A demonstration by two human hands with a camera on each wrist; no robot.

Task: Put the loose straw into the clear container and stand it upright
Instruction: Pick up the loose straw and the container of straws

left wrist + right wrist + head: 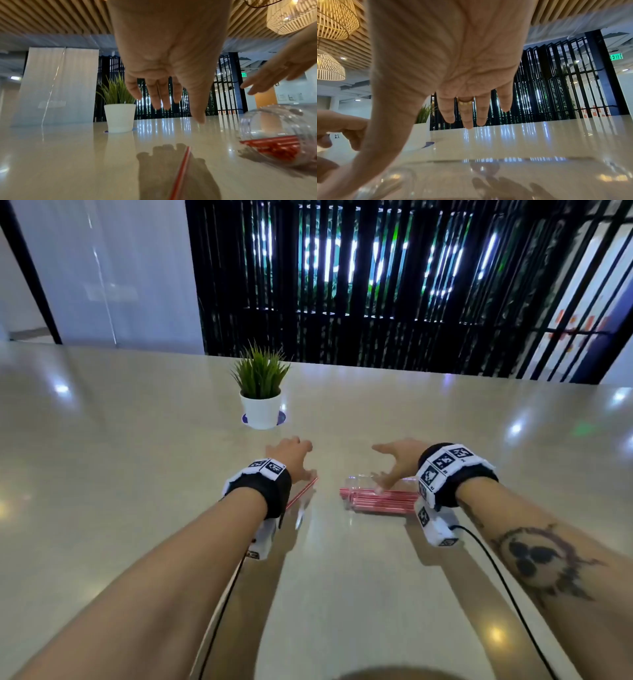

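Observation:
A loose red-and-white straw (303,491) lies on the glossy beige table (137,457), partly hidden under my left wrist. My left hand (294,453) hovers just above its far end with fingers relaxed and holds nothing; the left wrist view shows the straw (180,173) under the hand's shadow. The clear container (376,491) lies on its side to the right, with several red straws inside. My right hand (394,462) is spread open over it, thumb reaching down at its wall; contact is unclear. The right wrist view shows straight fingers (468,119) above the container (471,182).
A small potted plant (261,402) in a white pot stands on the table just beyond both hands. The table's far edge meets a black slatted screen (376,285). Black cables trail from both wrists toward me.

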